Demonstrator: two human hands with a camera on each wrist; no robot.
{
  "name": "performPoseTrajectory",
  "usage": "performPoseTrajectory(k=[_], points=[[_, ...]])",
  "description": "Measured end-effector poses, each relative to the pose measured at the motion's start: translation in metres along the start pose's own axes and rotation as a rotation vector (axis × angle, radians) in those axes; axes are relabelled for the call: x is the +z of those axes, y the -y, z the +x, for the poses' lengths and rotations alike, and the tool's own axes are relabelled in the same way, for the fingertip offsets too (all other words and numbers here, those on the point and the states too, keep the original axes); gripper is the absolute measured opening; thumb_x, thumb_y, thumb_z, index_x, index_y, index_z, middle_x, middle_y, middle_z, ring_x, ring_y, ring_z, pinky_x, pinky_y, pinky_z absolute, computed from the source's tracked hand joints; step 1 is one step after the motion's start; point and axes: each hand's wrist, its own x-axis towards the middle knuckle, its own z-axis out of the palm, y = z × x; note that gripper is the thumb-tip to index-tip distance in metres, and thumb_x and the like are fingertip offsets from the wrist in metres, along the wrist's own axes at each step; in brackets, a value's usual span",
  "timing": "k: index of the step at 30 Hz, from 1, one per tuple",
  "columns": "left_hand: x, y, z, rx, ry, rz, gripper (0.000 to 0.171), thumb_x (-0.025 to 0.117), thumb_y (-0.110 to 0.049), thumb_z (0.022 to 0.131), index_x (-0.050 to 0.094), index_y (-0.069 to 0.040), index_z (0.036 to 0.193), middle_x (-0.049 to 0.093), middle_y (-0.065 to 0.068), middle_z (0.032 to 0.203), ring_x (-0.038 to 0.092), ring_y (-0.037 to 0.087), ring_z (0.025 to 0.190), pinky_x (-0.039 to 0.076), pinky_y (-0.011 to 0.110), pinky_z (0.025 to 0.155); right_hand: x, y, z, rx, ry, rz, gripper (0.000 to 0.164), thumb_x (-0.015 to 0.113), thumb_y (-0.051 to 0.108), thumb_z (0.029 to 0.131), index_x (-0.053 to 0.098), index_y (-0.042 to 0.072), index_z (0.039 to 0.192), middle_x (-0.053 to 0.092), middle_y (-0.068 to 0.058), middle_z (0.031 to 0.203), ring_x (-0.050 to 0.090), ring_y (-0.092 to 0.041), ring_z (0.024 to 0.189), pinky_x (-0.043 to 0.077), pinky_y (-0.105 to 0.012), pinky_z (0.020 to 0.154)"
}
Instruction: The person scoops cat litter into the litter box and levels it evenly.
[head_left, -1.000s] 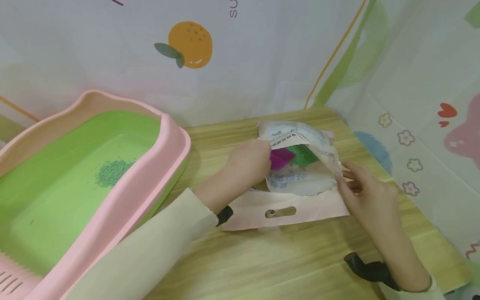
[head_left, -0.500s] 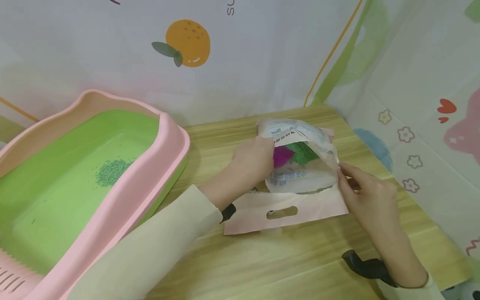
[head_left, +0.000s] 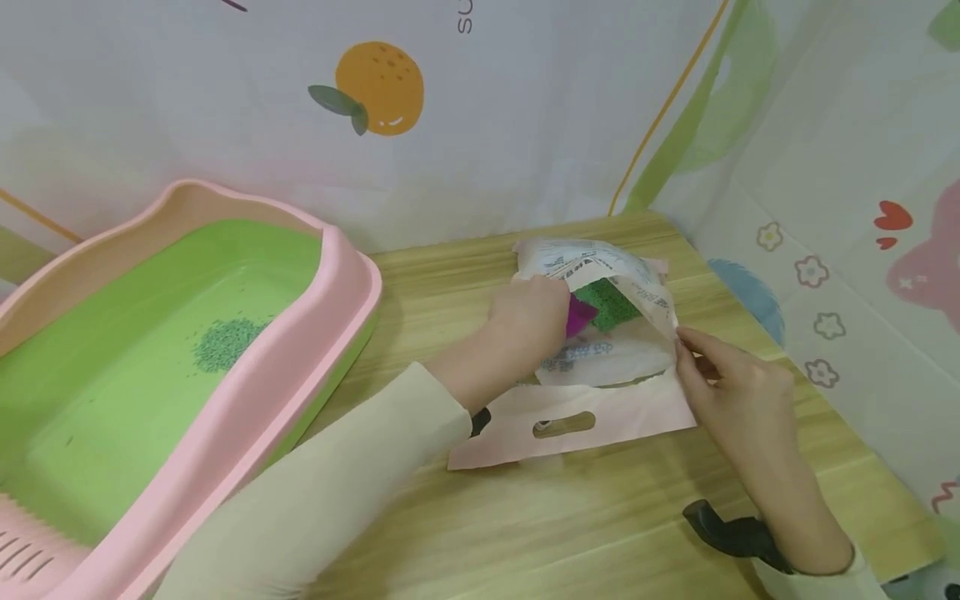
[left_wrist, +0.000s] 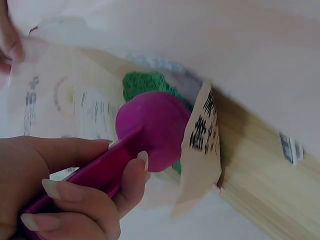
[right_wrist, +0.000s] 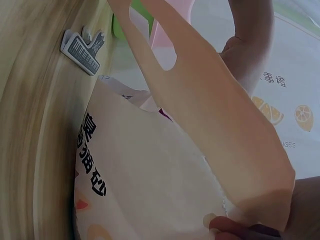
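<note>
A purple scoop [left_wrist: 155,125] is gripped by its handle in my left hand [head_left: 528,321]. Its round bowl reaches into the torn mouth of a white and pale pink cat litter bag [head_left: 607,367], right at the green litter granules [head_left: 607,304] inside. The left wrist view shows the bowl's underside, so its contents are hidden. My right hand [head_left: 738,392] pinches the bag's right edge between thumb and fingers, and the mouth stays spread. The bag lies on its side, its torn strip with the handle slot towards me.
A litter box with a pink rim [head_left: 300,333] and green basin stands on the left, a small heap of green granules [head_left: 225,343] on its floor. A clip [right_wrist: 82,52] lies on the wooden table [head_left: 570,533] by the bag. Printed curtains hang behind.
My left hand has moved right with the scoop, closer to the granules in the bag. The right hand keeps its pinch on the bag's edge, nearly unmoved.
</note>
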Motion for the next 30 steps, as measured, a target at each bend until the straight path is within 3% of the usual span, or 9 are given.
performPoseTrajectory(k=[5,10,24,28,30], points=[[0.011,-0.011,-0.003,0.055,-0.023,0.064,0.018,0.066,-0.025,0.097,0.068,-0.013,0.111,0.074,0.004,0.109,0.073,0.020,0.098,0.062,0.036,0.079,0.001,-0.001,-0.001,0.003,-0.017,-0.010,0.021,0.076,-0.005,0.079,0.078,-0.004,0.099,0.076,-0.022,0.081,0.072,-0.032,0.058,0.055,-0.022,0.053],[0.019,-0.019,-0.002,0.057,-0.027,0.106,0.017,0.067,-0.022,0.097,0.069,-0.014,0.111,0.074,0.003,0.108,0.074,0.019,0.094,0.055,0.037,0.089,0.002,-0.002,-0.001,0.006,-0.023,0.001,0.021,0.076,-0.006,0.078,0.078,-0.003,0.098,0.076,-0.022,0.080,0.072,-0.031,0.057,0.053,-0.012,0.057],[0.026,-0.016,0.017,0.076,-0.052,0.064,0.014,0.064,-0.022,0.097,0.070,-0.014,0.107,0.073,0.004,0.103,0.072,0.019,0.089,0.062,0.042,0.068,-0.001,0.000,-0.002,0.026,0.010,0.035,0.020,0.073,-0.008,0.080,0.077,-0.006,0.099,0.076,-0.024,0.083,0.072,-0.034,0.059,0.037,0.007,0.071],[0.025,-0.016,0.021,0.070,-0.028,0.046,0.015,0.066,-0.020,0.096,0.069,-0.014,0.109,0.073,0.003,0.105,0.071,0.020,0.091,0.062,0.045,0.069,-0.002,0.002,-0.001,0.045,0.034,0.040,0.020,0.071,-0.007,0.081,0.076,-0.007,0.101,0.075,-0.025,0.086,0.072,-0.036,0.061,0.028,0.010,0.076],[0.025,-0.018,0.024,0.057,-0.006,0.043,0.016,0.066,-0.021,0.097,0.068,-0.015,0.112,0.073,0.003,0.107,0.072,0.021,0.094,0.062,0.048,0.073,-0.003,0.001,-0.001,0.036,0.038,0.031,0.020,0.072,-0.007,0.082,0.076,-0.007,0.101,0.075,-0.025,0.086,0.073,-0.035,0.062,0.031,0.009,0.074]])
